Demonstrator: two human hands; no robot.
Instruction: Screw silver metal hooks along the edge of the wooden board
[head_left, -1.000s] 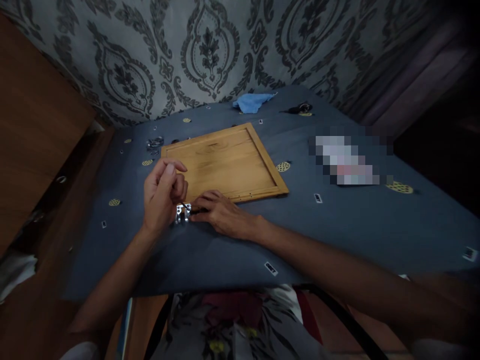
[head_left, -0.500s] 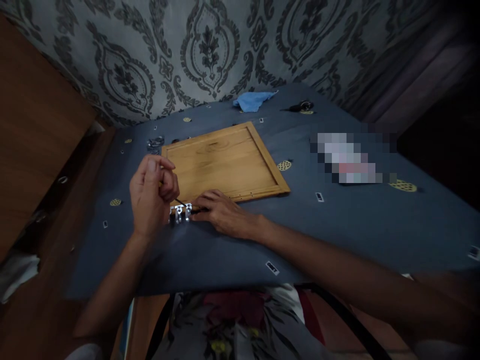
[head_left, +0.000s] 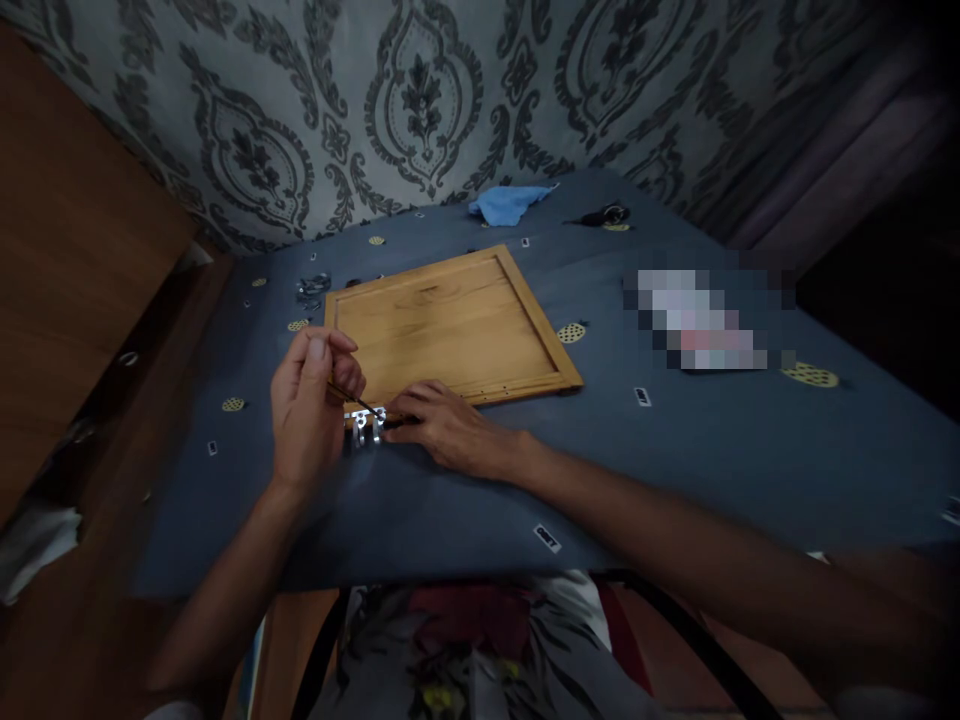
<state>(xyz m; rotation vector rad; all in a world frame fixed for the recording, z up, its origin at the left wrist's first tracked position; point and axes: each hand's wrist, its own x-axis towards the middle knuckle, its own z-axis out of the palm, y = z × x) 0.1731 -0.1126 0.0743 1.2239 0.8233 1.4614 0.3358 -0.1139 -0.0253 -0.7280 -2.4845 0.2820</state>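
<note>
A framed wooden panel [head_left: 442, 320] lies on the dark blue cloth. At its near left edge sits a shiny metal bracket [head_left: 360, 425] with curved, hook-like prongs. My left hand [head_left: 311, 400] is closed around a thin dark screwdriver [head_left: 349, 396]; its handle is mostly hidden in the fist. The shaft slants down to the right, its tip at the bracket. My right hand [head_left: 442, 425] rests at the panel's near edge, thumb and fingers pinching the bracket's right end. What lies under those fingers is partly hidden.
Behind the panel are a blue cloth [head_left: 510, 205] and a small black object [head_left: 606, 215]. Shiny small parts [head_left: 311, 290] lie beyond its left corner. A blurred-out item [head_left: 697, 320] is at the right. A patterned wall backs the table; wooden furniture [head_left: 75, 230] stands left.
My left hand has lowered slightly and shifted right, and more of the screwdriver's shaft shows over the bracket. My right hand keeps its place.
</note>
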